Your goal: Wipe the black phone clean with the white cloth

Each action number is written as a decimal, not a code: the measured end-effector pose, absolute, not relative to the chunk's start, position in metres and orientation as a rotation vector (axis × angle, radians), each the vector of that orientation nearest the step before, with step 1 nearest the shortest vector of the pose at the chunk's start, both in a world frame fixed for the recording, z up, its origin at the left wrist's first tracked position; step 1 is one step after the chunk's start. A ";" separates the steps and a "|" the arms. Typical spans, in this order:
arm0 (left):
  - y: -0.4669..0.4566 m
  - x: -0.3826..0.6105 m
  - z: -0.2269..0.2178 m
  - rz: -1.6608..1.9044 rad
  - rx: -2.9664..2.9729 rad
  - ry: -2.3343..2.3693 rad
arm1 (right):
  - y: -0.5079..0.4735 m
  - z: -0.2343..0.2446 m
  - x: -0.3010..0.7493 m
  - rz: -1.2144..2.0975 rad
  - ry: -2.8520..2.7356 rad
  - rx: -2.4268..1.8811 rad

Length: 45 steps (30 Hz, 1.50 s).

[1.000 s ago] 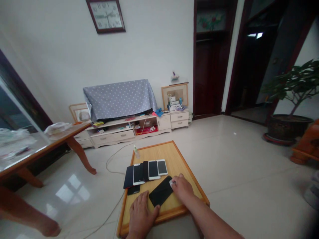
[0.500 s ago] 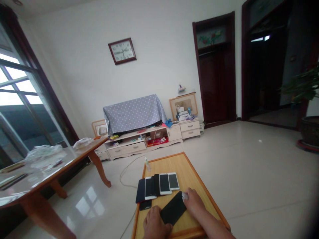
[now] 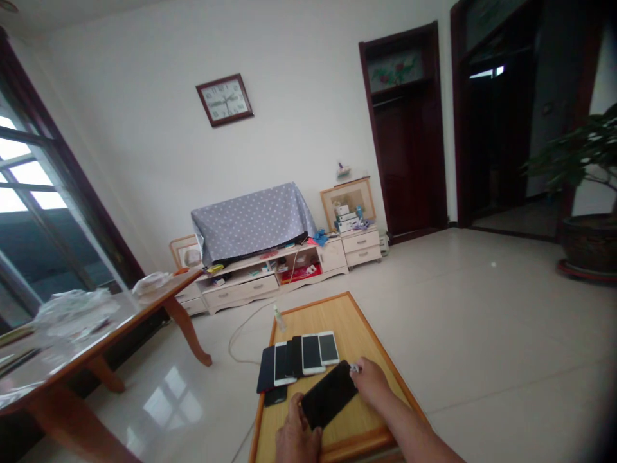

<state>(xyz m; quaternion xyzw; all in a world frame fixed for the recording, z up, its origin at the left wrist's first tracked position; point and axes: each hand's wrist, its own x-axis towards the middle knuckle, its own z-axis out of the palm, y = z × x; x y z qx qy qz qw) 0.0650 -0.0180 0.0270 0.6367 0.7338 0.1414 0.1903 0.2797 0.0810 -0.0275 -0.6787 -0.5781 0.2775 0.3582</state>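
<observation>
Where two bare hands come together at the near end of the low, pale wooden tabletop (image 3: 359,337) with its orange-brown edging, a large black slab-shaped phone (image 3: 330,395) is set slantwise between them; from the head view I cannot tell whether it lies flat or is slightly raised. The left hand (image 3: 297,436) has its thumb and fingers parted across the near-left end, holding it by the edges. The right hand (image 3: 372,382) is curled in, its fingers pinched around a small, whitish, crumpled wad (image 3: 355,368) at the far-right corner.

To my eye, the phone could pivot or skid if the right hand pressed that corner harder than the left hand's grip could answer. A skid up the tabletop might knock the small white-framed rectangular phone (image 3: 330,348) ending the overlapping row, and the wad, looking soft, could slip from so tight a pinch.

The black phone's face is smooth and dark. In the row, glassy screens in white frames sit among matt dark slabs, beginning with a thin navy-blue rectangular case (image 3: 265,370). A slim clear plastic bottle (image 3: 279,319) with a pale green top stands beyond; a small glossy black rectangle (image 3: 276,396) lies near the left hand.
</observation>
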 end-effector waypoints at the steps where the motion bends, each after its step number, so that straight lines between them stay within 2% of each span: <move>1: -0.019 0.064 0.023 0.503 1.760 2.012 | 0.081 -0.026 0.280 0.716 -1.474 -1.739; 8: -0.016 0.051 -0.013 1.037 1.698 1.840 | 0.077 -0.012 0.275 0.744 -1.401 -1.611; 12: -0.018 0.048 -0.022 1.215 1.710 1.768 | 0.074 -0.013 0.275 0.730 -1.397 -1.565; 22: -0.014 0.040 -0.028 1.183 1.801 1.699 | 0.065 0.000 0.268 0.574 -1.544 -1.408; 29: -0.017 0.038 -0.025 1.111 1.786 1.635 | 0.062 -0.003 0.254 0.526 -1.659 -1.482; 35: -0.016 0.037 -0.025 1.124 1.743 1.584 | 0.038 0.013 0.224 0.480 -1.827 -1.463; 45: -0.016 0.034 -0.023 1.057 1.780 1.567 | -0.002 0.022 0.168 0.589 -1.935 -1.383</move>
